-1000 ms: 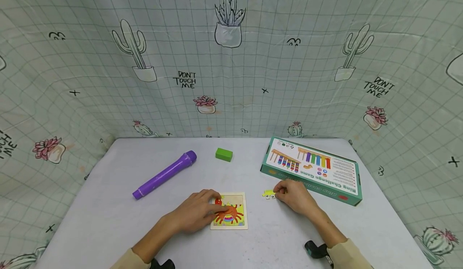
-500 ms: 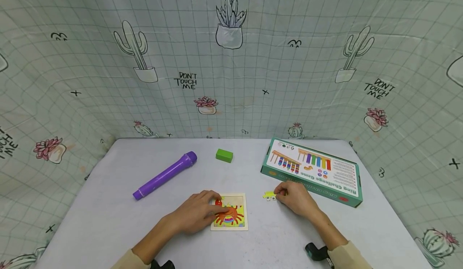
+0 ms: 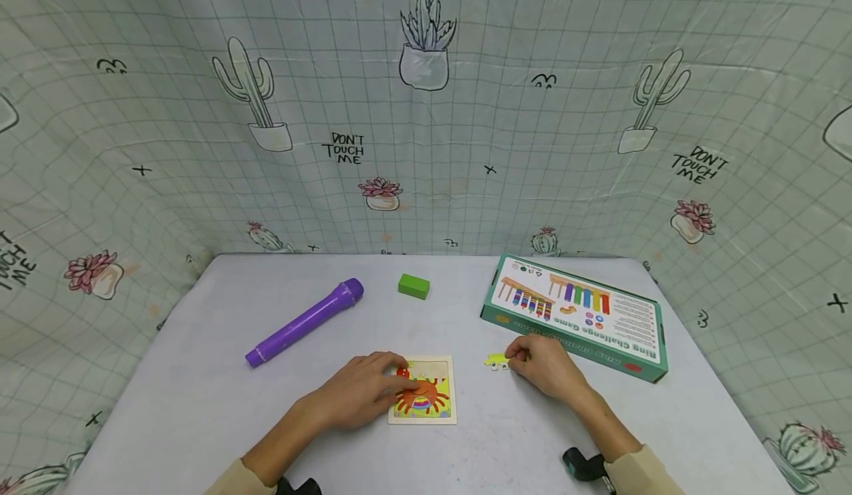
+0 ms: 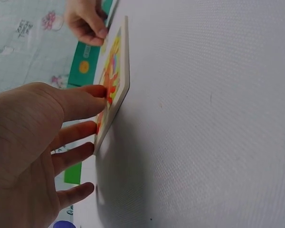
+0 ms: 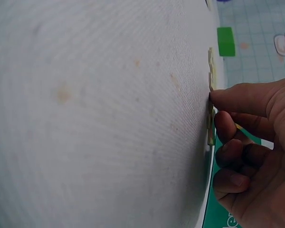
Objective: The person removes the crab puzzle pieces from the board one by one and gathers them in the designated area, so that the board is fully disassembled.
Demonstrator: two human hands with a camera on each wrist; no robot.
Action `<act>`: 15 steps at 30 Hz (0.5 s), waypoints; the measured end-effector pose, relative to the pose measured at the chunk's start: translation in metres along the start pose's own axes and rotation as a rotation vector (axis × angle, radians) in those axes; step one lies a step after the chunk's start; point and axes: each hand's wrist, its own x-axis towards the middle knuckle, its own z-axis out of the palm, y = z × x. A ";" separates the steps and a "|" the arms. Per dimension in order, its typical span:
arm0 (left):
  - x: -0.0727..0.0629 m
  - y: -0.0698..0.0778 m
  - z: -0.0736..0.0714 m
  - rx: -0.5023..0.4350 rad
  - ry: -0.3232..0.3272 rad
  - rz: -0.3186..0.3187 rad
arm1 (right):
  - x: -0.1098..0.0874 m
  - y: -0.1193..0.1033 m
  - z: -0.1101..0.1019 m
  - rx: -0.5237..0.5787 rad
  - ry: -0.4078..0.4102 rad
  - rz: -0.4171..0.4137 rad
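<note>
On the puzzle (image 3: 434, 399), the left grip (image 3: 360, 391) rests spread, while the right grip (image 3: 543, 365) pinches a yellow piece (image 3: 495, 360).

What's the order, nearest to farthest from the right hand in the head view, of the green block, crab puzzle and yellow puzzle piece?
1. Yellow puzzle piece: at the hand.
2. Crab puzzle: to the left.
3. Green block: left, farther back.

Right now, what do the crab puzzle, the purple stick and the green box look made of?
The crab puzzle looks wooden, with a pale, bare-looking edge and a printed top, though I can't see any grain. The purple stick seems smooth plastic: it's one bright, slightly shiny colour. The green box is probably cardboard, with flat printed sides.
</note>
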 end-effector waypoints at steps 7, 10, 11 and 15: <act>-0.005 0.000 -0.003 -0.013 0.011 -0.001 | 0.002 -0.003 -0.001 0.009 0.004 0.011; -0.006 0.000 -0.004 -0.011 0.011 0.004 | 0.002 -0.005 0.000 0.018 0.013 0.006; -0.007 0.000 -0.004 -0.016 0.007 0.001 | 0.002 -0.007 0.000 0.025 0.015 0.005; -0.009 -0.001 -0.004 -0.029 0.001 -0.004 | 0.004 -0.018 0.006 0.062 0.001 -0.004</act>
